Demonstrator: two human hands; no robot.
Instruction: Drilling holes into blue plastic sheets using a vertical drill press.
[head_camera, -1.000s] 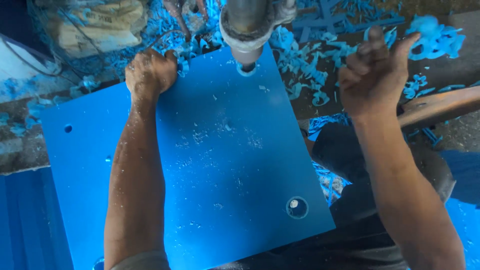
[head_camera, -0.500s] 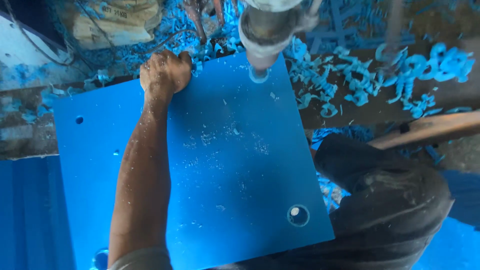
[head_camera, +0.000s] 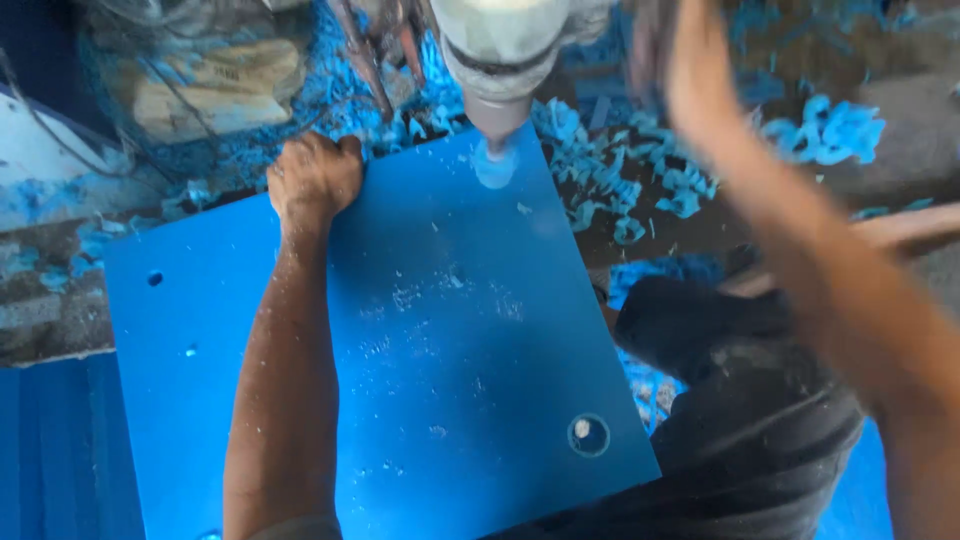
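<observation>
A large blue plastic sheet (head_camera: 430, 340) lies flat under a drill press spindle (head_camera: 497, 55), whose bit meets the sheet near its far right corner (head_camera: 495, 165). My left hand (head_camera: 312, 175) grips the sheet's far edge, fingers curled over it. My right hand (head_camera: 690, 60) is raised at the top right, blurred, near the machine's upper part; whether it holds anything is unclear. The sheet has a round hole (head_camera: 588, 435) near its front right corner and small holes (head_camera: 154, 278) on the left.
Blue plastic shavings (head_camera: 640, 180) are heaped over the machine bed behind and to the right of the sheet. A wooden handle (head_camera: 900, 230) juts in from the right. More blue sheet material (head_camera: 50, 450) lies at the lower left. My dark trousers (head_camera: 750, 420) show at the lower right.
My right arm has come back into view, sweeping up at the right. The spindle has come down onto the sheet's far corner. My left hand still holds the edge.
</observation>
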